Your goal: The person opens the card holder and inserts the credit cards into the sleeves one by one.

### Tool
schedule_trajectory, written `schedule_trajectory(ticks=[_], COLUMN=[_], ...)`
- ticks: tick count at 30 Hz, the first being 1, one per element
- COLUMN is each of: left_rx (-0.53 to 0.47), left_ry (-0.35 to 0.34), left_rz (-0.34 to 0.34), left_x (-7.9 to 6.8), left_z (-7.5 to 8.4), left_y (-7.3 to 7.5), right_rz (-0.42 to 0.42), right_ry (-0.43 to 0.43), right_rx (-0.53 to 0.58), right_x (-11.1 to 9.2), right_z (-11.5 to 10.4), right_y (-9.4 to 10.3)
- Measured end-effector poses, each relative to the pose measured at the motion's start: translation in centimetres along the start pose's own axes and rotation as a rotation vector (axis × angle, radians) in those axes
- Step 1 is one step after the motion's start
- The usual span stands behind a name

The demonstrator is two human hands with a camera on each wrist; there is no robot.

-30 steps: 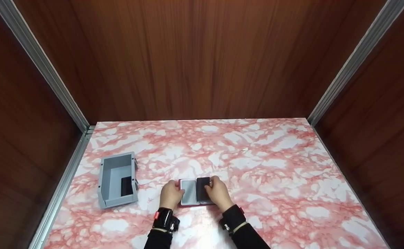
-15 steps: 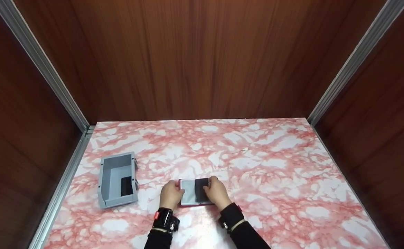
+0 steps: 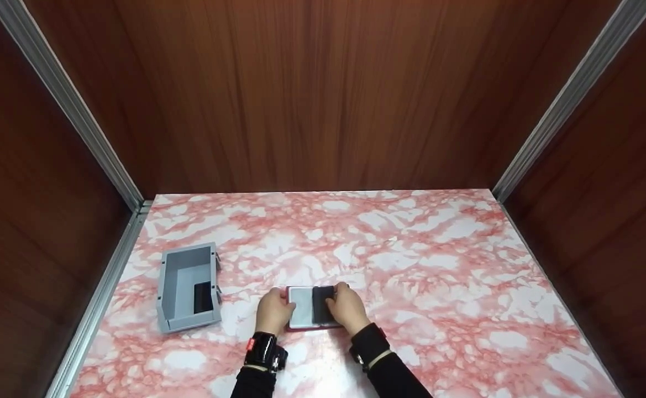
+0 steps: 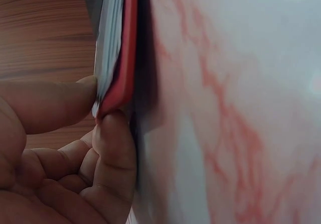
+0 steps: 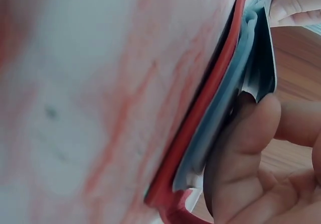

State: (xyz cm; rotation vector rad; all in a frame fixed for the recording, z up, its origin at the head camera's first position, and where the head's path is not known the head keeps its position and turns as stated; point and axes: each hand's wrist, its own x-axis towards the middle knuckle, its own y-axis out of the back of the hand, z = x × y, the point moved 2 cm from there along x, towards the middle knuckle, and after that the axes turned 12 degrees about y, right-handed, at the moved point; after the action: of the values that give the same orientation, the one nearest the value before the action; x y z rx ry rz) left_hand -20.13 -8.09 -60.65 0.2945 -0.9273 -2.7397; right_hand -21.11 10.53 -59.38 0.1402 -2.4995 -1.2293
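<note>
A red-covered card holder (image 3: pixel 301 307) with clear plastic sleeves lies spread out low over the table, between both hands. My left hand (image 3: pixel 273 310) pinches its left edge; in the left wrist view the thumb sits on the sleeves (image 4: pixel 111 43) and a finger is under the red cover (image 4: pixel 129 53). On the other side, my right hand (image 3: pixel 349 307) pinches a dark thin leaf (image 3: pixel 321 305) at the holder's right half. The right wrist view shows that leaf (image 5: pixel 267 58) bent up from the sleeves (image 5: pixel 220 101); whether it is a page or a card, I cannot tell.
A grey plastic bin (image 3: pixel 168 287) stands at the left of the red-and-white marbled table (image 3: pixel 422 287). A black flat object (image 3: pixel 203 297) leans inside it. Brown wood-grain panels (image 3: pixel 311 99) with metal corner rails enclose the table at the back and sides.
The right hand has shifted slightly left, and the dark leaf's left edge with it. The sleeve on the left half looks paler than before. The left hand and bin stay put.
</note>
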Motion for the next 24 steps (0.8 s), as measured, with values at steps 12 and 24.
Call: schedule_trajectory(ticks=[12, 24], left_rx=[0.007, 0.006], left_ry=[-0.022, -0.042], left_rz=[0.021, 0.017], left_x=[-0.1, -0.09], left_z=[0.11, 0.06], left_y=[0.15, 0.13], right_rz=[-0.05, -0.048], right_ry=[0.031, 0.057], right_rx=[-0.012, -0.043], right_x=[0.17, 0.24], right_z=[-0.05, -0.23], right_y=[0.12, -0.2])
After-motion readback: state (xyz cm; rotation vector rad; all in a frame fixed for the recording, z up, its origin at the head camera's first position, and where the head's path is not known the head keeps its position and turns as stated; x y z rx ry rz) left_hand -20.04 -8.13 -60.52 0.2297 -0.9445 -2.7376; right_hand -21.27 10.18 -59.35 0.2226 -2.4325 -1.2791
